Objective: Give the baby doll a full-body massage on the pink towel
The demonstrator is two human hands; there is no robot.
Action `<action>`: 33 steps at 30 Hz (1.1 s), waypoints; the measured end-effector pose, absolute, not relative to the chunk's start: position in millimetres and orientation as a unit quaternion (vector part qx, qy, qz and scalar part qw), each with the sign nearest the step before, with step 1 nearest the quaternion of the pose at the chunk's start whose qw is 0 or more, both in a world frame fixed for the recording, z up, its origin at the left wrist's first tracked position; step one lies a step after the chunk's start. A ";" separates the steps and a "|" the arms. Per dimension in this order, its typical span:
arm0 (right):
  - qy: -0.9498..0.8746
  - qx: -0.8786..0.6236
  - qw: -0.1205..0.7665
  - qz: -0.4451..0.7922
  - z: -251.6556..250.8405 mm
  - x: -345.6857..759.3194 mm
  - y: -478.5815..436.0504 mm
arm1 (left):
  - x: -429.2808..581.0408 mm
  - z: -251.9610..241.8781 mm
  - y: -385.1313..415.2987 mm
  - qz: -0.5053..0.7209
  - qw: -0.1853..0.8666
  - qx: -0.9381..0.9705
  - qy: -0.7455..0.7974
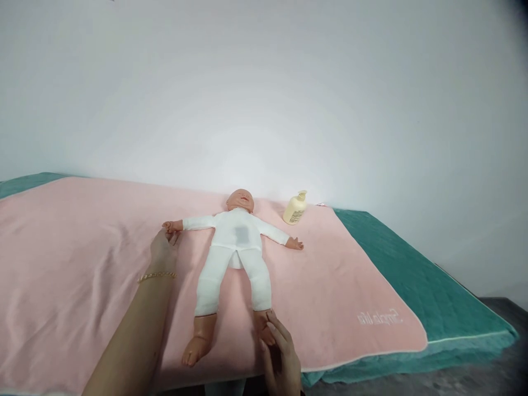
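A baby doll [238, 231] with a soft white body lies on its back on a pink blanket [330, 291], arms and legs spread. At the doll's hand on the left side of the view, my left hand [164, 247] has its fingers closed round it from below; a gold bracelet circles that wrist. My right hand [284, 355] is by the near edge, thumb and fingers on either side of the doll's foot on the right. The doll's other foot and other hand rest free on the blanket.
A pale yellow pump bottle [294, 210] stands on the blanket right of the doll's head. Under the blanket, a green cover [396, 264] shows at both sides. A plain white wall [264, 99] rises behind. Dark floor shows at the lower right.
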State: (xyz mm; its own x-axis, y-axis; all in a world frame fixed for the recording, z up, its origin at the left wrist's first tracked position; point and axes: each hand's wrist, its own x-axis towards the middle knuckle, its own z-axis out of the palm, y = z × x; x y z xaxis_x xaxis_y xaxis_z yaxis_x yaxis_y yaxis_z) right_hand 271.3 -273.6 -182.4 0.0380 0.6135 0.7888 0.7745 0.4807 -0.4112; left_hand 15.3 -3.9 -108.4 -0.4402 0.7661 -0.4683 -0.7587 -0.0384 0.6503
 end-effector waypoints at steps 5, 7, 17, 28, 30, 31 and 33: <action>-0.689 -0.509 0.510 -0.085 -181.7 272.8 -274.0 | 15.5 -109.5 -3.2 0.722 0.527 0.012 0.449; -0.690 -0.516 0.501 -0.085 -181.0 274.8 -274.9 | 15.2 -110.9 -2.7 0.720 0.526 0.016 0.452; -0.653 -0.526 0.537 -0.098 -148.6 275.6 -265.0 | 22.4 -110.7 -16.7 0.744 0.444 0.203 0.456; -0.652 -0.475 0.584 -0.091 -105.5 274.0 -216.5 | 39.2 -96.5 -24.8 0.732 0.338 0.386 0.448; -0.654 -0.473 0.583 -0.091 -101.6 272.3 -208.9 | 43.9 -94.1 -28.8 0.710 0.338 0.432 0.442; -0.656 -0.472 0.582 -0.094 -100.3 271.5 -205.5 | 46.0 -93.3 -31.0 0.694 0.334 0.459 0.443; -0.655 -0.474 0.579 -0.101 -98.9 269.9 -199.7 | 49.4 -92.4 -35.5 0.656 0.322 0.521 0.441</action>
